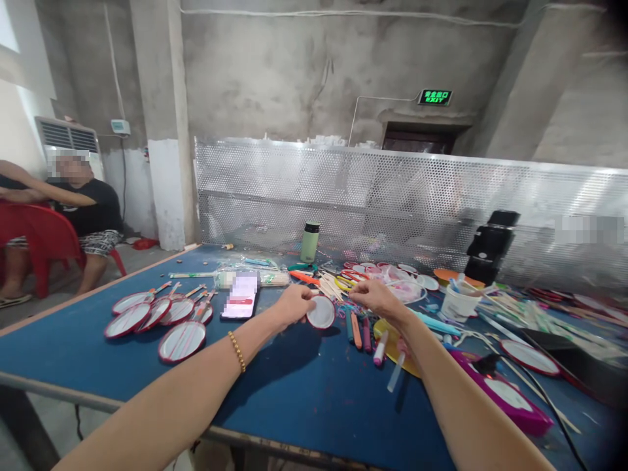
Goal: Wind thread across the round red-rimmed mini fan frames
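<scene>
Stretching two bare forearms point(161, 399) in from the bottom edge, nearest the camera, over a blue desk point(289, 405), and wearing a gold bead bracelet point(236, 353) on the left wrist.

Showing at far left, beyond the desk, a seated person point(98, 203) in a black top, beside a red chair point(44, 242). Coming next to a cluster of red-rimmed discs point(171, 345) with sticks, partly overlapping on the left of the desk, then to a phone point(240, 297) with a lit screen, just beside plastic packets point(275, 278).

Pinching a small white disc point(322, 312) at its left edge with the left hand point(297, 302), nearly closed, thumb and fingers together; holding it near the middle, between both hands, white face toward the camera. Showing a green bottle point(309, 244) farther back, in front of a perforated metal screen point(275, 176), and loose wooden sticks point(331, 284) just beyond the disc.

Bending the fingers of the right hand point(354, 297) inward, almost together, beyond a row of markers point(356, 330); being unable to tell of any grip between the fingertips. Lying partly under the right forearm with a yellow piece point(412, 366). Ending rightward with a white cup point(458, 305) of tools, a black object point(490, 245) behind, and a purple box point(520, 412) near the right forearm.
</scene>
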The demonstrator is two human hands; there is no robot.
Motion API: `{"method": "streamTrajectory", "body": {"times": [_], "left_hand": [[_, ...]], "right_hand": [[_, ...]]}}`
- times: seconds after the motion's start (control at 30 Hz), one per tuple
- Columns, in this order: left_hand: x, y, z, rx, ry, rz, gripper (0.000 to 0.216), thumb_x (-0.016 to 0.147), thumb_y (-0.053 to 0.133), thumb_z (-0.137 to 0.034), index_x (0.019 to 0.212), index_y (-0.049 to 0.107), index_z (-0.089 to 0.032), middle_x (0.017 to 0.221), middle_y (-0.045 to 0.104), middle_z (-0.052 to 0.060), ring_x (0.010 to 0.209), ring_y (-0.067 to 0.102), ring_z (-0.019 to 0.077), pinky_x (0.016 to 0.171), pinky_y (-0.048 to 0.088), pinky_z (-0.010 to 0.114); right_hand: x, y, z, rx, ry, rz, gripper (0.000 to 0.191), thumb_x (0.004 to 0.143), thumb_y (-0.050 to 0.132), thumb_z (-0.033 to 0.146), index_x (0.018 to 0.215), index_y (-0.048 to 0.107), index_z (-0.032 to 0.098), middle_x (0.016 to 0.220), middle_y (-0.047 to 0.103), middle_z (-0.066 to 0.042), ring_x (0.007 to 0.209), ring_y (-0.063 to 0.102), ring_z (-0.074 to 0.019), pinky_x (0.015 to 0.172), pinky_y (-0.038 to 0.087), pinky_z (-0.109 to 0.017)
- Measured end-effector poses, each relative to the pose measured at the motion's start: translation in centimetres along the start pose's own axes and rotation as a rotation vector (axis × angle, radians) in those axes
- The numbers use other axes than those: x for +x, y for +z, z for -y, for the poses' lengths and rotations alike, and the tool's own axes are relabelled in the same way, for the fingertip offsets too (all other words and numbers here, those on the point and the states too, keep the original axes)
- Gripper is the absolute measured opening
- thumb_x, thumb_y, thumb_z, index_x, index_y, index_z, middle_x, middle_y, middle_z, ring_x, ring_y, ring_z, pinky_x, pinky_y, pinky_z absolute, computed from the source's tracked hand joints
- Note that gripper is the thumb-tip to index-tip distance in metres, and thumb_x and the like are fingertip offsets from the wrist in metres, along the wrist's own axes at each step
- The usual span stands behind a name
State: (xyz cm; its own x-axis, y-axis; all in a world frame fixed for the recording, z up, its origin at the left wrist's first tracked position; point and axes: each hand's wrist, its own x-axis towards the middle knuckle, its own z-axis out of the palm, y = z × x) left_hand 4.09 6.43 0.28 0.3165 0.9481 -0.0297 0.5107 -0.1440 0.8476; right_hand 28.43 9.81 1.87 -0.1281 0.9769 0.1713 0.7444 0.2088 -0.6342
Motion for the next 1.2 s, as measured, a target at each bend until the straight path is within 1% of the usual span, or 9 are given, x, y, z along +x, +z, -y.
{"method": "streamTrajectory", "body": {"times": [0.17,0.23,0.33,0.5,0.63,0.77,0.87,1.0,1.2], "left_hand": [[0.2,-0.1,0.0,-0.059,0.033,-0.01,0.028,0.097,0.06,-0.035,0.115,0.062,-0.014,0.109,0.066,0.007,0.089,0.066,0.0183,0.077,0.058,0.036],[0.4,-0.1,0.1,-0.094,0.065,-0.017,0.023,0.097,0.06,-0.032,0.108,0.063,-0.013,0.096,0.066,0.004,0.075,0.064,0.014,0.067,0.057,0.03],[0.4,-0.1,0.0,-0.16,0.126,-0.021,0.013,0.094,0.056,-0.012,0.103,0.065,-0.011,0.068,0.058,-0.003,0.051,0.052,0.0078,0.049,0.044,0.019],[0.0,-0.1,-0.3,-0.239,0.203,0.008,0.039,0.08,0.05,0.0,0.113,0.067,-0.011,0.056,0.054,-0.005,0.042,0.048,0.0082,0.042,0.033,0.019],[-0.2,0.1,-0.5,-0.238,0.224,-0.017,0.036,0.076,0.05,0.001,0.103,0.071,-0.011,0.059,0.058,-0.003,0.047,0.051,0.0083,0.046,0.035,0.019],[0.1,0.2,-0.4,-0.193,0.217,-0.067,0.022,0.08,0.055,0.001,0.091,0.07,-0.01,0.068,0.059,-0.002,0.056,0.051,0.0073,0.052,0.039,0.018],[0.6,0.3,0.0,-0.141,0.165,-0.067,0.007,0.092,0.062,-0.016,0.094,0.067,-0.011,0.079,0.063,0.0,0.064,0.058,0.0106,0.058,0.049,0.023],[1.0,0.3,0.3,-0.096,0.129,-0.052,0.025,0.096,0.062,-0.034,0.11,0.064,-0.013,0.105,0.066,0.006,0.087,0.066,0.0178,0.074,0.058,0.034],[0.7,0.3,0.4,-0.108,0.136,-0.046,0.025,0.096,0.062,-0.034,0.11,0.064,-0.013,0.105,0.067,0.006,0.087,0.066,0.0181,0.075,0.058,0.035]], "right_hand": [[-1.2,-0.2,1.6,0.191,-0.1,0.046,0.035,0.08,0.069,0.048,0.075,0.065,0.014,0.059,0.053,0.002,0.052,0.045,-0.0087,0.048,0.036,-0.022],[-1.6,-0.1,2.3,0.259,-0.124,0.076,0.039,0.077,0.068,0.053,0.075,0.064,0.015,0.056,0.052,0.002,0.05,0.044,-0.0089,0.047,0.036,-0.023],[-1.8,0.2,3.1,0.324,-0.14,0.086,0.039,0.075,0.067,0.054,0.077,0.064,0.015,0.055,0.053,0.002,0.05,0.047,-0.0096,0.048,0.037,-0.023],[-1.3,1.1,3.4,0.353,-0.139,0.053,0.031,0.072,0.065,0.045,0.081,0.063,0.016,0.066,0.063,-0.002,0.047,0.047,-0.0082,0.043,0.036,-0.022],[-0.5,2.1,3.1,0.305,-0.136,0.013,0.021,0.067,0.064,0.034,0.079,0.061,0.017,0.063,0.062,0.0,0.045,0.048,-0.0085,0.041,0.035,-0.021],[-0.2,2.7,2.8,0.271,-0.151,-0.007,0.021,0.068,0.063,0.036,0.077,0.062,0.018,0.058,0.058,0.002,0.048,0.051,-0.0111,0.043,0.039,-0.022],[-0.1,2.7,2.5,0.253,-0.151,-0.028,0.026,0.068,0.063,0.041,0.079,0.063,0.017,0.057,0.056,0.002,0.048,0.051,-0.0123,0.043,0.041,-0.024],[-0.1,2.3,2.1,0.224,-0.137,-0.066,0.028,0.068,0.064,0.043,0.077,0.062,0.017,0.052,0.052,0.003,0.042,0.046,-0.0103,0.041,0.037,-0.024],[-0.5,1.9,2.1,0.221,-0.137,-0.079,0.028,0.072,0.057,0.043,0.083,0.06,0.018,0.053,0.05,0.004,0.039,0.041,-0.0091,0.039,0.033,-0.023]]}}
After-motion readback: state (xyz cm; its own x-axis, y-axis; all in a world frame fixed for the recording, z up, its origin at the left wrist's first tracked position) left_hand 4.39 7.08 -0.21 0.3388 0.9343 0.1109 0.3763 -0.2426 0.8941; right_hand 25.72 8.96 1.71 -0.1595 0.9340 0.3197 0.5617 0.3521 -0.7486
